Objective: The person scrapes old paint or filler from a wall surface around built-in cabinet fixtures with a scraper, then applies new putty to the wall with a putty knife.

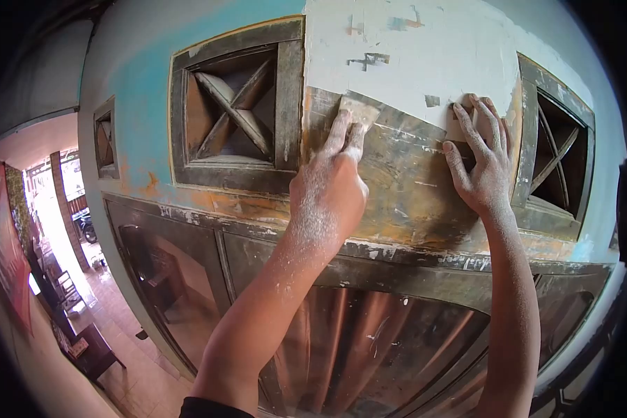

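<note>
My left hand (331, 184), dusted with white powder, presses a small pale flat piece (359, 110) against the wall. Two fingers stretch over its face, and its upper edge lies near the border of white filler (425, 63). Below that border the wall is a bare brown, scuffed surface (397, 174). My right hand (486, 157) is open, its fingers spread and laid on the wall beside the right vent frame. White dust covers this hand too. A dark patch (432, 101) shows through the filler to the left of its fingertips.
Wooden vents with crossed slats (233, 111) flank the work area, one on each side (556, 157). Under them runs a paint-spattered ledge (390, 251) above glass panes with a reddish curtain (348, 334). At the left are a bright doorway (56, 209) and a dark table (97, 352).
</note>
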Action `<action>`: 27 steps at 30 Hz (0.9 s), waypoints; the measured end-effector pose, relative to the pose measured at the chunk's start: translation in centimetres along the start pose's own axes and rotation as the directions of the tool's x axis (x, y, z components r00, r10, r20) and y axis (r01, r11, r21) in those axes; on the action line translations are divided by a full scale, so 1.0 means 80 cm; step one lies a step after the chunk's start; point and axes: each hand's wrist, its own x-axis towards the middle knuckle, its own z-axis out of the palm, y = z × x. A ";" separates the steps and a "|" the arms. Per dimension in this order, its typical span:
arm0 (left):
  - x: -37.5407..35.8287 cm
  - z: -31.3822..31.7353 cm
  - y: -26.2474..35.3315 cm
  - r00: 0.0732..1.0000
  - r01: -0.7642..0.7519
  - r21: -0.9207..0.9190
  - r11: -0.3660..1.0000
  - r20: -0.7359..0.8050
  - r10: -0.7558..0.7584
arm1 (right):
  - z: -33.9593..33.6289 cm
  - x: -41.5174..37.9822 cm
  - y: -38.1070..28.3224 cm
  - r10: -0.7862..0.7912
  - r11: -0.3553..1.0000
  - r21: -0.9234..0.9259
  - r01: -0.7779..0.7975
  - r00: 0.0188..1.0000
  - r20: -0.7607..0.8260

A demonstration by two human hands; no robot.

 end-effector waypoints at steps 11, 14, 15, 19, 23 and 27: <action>0.007 0.004 -0.021 0.996 -0.078 0.050 0.996 -0.032 0.079 | 0.000 0.000 0.000 0.007 1.000 0.002 -0.007 1.000 0.010; 0.014 0.006 -0.022 0.994 -0.094 0.039 0.995 -0.055 0.097 | 0.001 0.000 0.000 0.003 1.000 -0.002 -0.003 1.000 0.005; 0.017 0.005 -0.021 0.991 -0.099 -0.012 0.995 -0.087 0.097 | 0.001 0.000 0.000 0.000 1.000 0.004 0.000 1.000 0.002; 0.011 -0.013 -0.013 0.998 -0.048 -0.016 0.999 -0.039 0.047 | -0.002 0.000 -0.002 0.011 1.000 0.008 -0.011 1.000 0.018; 0.011 -0.006 -0.027 0.999 -0.048 0.038 0.998 0.006 0.047 | -0.001 0.000 -0.001 0.006 1.000 0.002 -0.006 1.000 0.016; 0.023 -0.014 -0.023 0.998 -0.070 0.088 0.994 0.003 0.070 | 0.001 0.000 -0.001 0.008 1.000 -0.007 -0.008 1.000 0.005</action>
